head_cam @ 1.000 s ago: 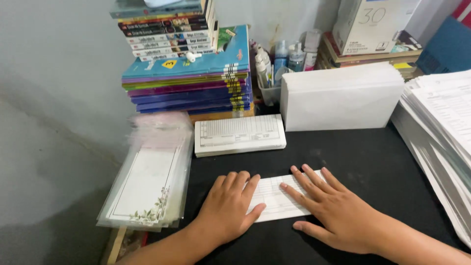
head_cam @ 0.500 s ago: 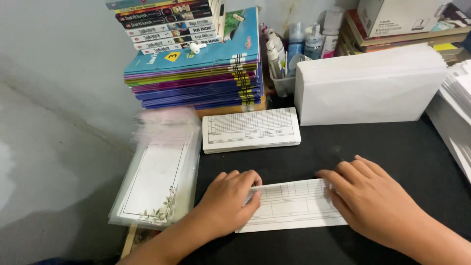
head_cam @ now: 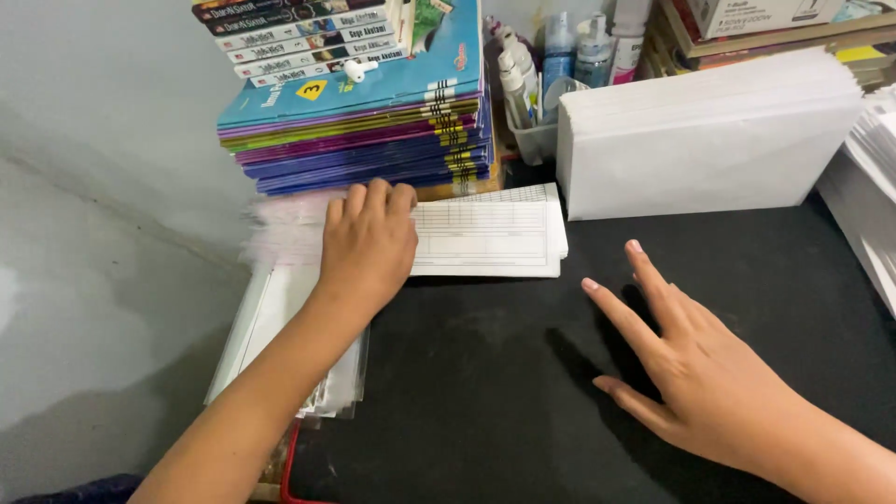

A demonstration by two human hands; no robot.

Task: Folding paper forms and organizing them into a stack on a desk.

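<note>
The left hand (head_cam: 369, 245) lies flat, palm down, on the left end of the stack of printed forms (head_cam: 490, 233), fingers together and stretched toward the pile of colourful books (head_cam: 373, 131) just beyond them. Its grip is open and closes on nothing; it only presses on the top sheet. Half a second ago both hands were down on a single form sheet lying alone on the black bench (head_cam: 485, 373), close to the person. That sheet is gone from the bare patch, and the left hand has travelled up and away to the stack, so the sheet has most likely been laid on top there, though one sheet cannot be told from the rest.

The right hand (head_cam: 691, 373) has come off the paper too. It hovers or rests lightly on the bench with its fingers spread wide, its grip open and empty, well apart from the stack and below the block of white envelopes (head_cam: 700, 140).

Under the left forearm lie clear sleeves with flower-bordered cards (head_cam: 271, 317), just left of the stack. A small tub of bottles (head_cam: 551, 65) stands beyond the forms, between the books and the envelopes.
</note>
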